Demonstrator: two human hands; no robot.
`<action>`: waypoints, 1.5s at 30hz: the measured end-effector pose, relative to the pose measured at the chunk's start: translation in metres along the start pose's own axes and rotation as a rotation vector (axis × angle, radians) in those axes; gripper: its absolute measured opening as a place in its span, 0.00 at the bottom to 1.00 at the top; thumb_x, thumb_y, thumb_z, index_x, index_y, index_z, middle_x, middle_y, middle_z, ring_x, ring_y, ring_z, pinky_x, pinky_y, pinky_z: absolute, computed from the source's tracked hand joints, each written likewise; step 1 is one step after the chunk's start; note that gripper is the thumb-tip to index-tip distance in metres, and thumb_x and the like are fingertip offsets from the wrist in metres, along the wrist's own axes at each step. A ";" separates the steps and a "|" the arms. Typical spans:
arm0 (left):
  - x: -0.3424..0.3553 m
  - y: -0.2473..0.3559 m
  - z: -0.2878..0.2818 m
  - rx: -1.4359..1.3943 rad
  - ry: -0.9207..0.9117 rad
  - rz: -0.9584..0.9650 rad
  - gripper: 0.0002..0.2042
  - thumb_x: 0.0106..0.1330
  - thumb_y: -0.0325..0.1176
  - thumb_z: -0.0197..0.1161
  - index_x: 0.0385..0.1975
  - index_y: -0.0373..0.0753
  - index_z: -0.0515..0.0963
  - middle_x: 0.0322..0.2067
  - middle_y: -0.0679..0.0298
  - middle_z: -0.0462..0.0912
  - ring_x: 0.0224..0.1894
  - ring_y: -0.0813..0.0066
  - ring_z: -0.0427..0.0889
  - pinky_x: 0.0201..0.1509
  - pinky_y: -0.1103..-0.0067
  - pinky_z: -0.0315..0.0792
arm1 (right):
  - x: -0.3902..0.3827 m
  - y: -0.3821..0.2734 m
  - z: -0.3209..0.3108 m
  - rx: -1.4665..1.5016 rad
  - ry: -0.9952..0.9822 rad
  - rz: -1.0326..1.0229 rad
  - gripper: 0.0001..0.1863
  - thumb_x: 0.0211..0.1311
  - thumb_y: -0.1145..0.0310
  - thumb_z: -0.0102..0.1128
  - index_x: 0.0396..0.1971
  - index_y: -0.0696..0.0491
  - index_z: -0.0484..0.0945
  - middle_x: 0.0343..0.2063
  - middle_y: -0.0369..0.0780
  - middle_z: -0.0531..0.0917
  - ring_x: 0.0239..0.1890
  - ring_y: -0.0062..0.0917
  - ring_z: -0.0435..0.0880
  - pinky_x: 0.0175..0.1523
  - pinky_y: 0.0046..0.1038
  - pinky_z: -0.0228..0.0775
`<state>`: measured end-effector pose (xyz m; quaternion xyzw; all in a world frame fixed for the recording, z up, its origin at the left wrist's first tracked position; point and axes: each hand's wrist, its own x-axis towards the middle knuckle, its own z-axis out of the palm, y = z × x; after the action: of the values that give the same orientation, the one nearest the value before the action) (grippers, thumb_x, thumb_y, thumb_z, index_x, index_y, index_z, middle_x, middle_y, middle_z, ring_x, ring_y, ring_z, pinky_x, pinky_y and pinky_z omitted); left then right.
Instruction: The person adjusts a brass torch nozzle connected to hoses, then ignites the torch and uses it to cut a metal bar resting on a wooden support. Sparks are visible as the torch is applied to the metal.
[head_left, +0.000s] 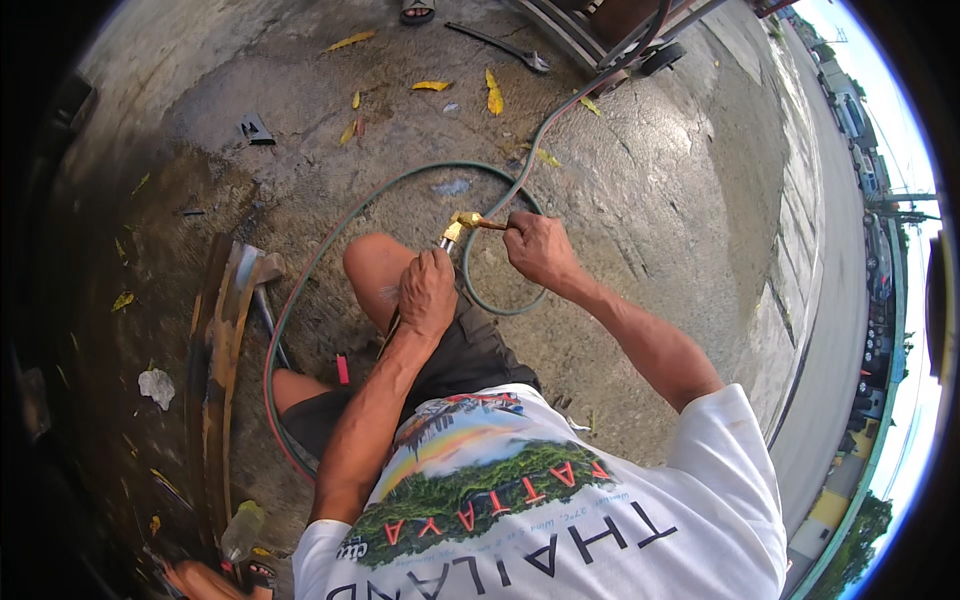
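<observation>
Brass gleams on the head of one torch [464,221], raised above the concrete floor [640,170] in front of the person. Two hands hold it: the left hand [428,292] is closed around its handle, the right hand [541,250] grips its copper-coloured tip [494,225]. One paired red-and-green hose [541,130] loops across the floor. One adjustable wrench [497,46] lies farther out; one hammer [270,267] lies at left. What looks like one translucent bottle [243,530] shows at lower left, its contents unclear. Red and dark lettering covers the white shirt [690,480].
</observation>
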<state>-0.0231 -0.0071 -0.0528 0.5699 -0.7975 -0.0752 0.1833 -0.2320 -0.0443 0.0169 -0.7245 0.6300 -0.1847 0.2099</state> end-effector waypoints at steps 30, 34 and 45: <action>0.000 -0.002 -0.004 -0.027 0.008 -0.036 0.07 0.62 0.22 0.61 0.37 0.32 0.72 0.34 0.51 0.77 0.38 0.53 0.81 0.43 0.64 0.77 | 0.015 -0.019 -0.010 -0.314 -0.171 -0.155 0.09 0.65 0.68 0.55 0.31 0.59 0.78 0.17 0.48 0.80 0.19 0.41 0.83 0.26 0.44 0.73; 0.001 -0.002 -0.005 -0.079 0.019 -0.048 0.07 0.61 0.21 0.62 0.37 0.31 0.72 0.34 0.50 0.77 0.39 0.52 0.81 0.43 0.63 0.77 | 0.018 -0.004 -0.003 -0.549 -0.111 -0.440 0.10 0.61 0.68 0.59 0.34 0.61 0.78 0.17 0.48 0.81 0.21 0.42 0.84 0.24 0.43 0.74; -0.005 -0.001 -0.011 -0.013 0.014 -0.021 0.07 0.61 0.22 0.62 0.37 0.32 0.72 0.33 0.51 0.76 0.38 0.53 0.80 0.44 0.63 0.75 | 0.039 -0.040 -0.036 0.240 -0.433 0.514 0.13 0.63 0.67 0.55 0.26 0.61 0.81 0.18 0.46 0.78 0.15 0.29 0.77 0.19 0.37 0.65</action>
<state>-0.0170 -0.0018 -0.0434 0.5774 -0.7897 -0.0785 0.1917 -0.2129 -0.0808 0.0688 -0.5349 0.7063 -0.0408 0.4619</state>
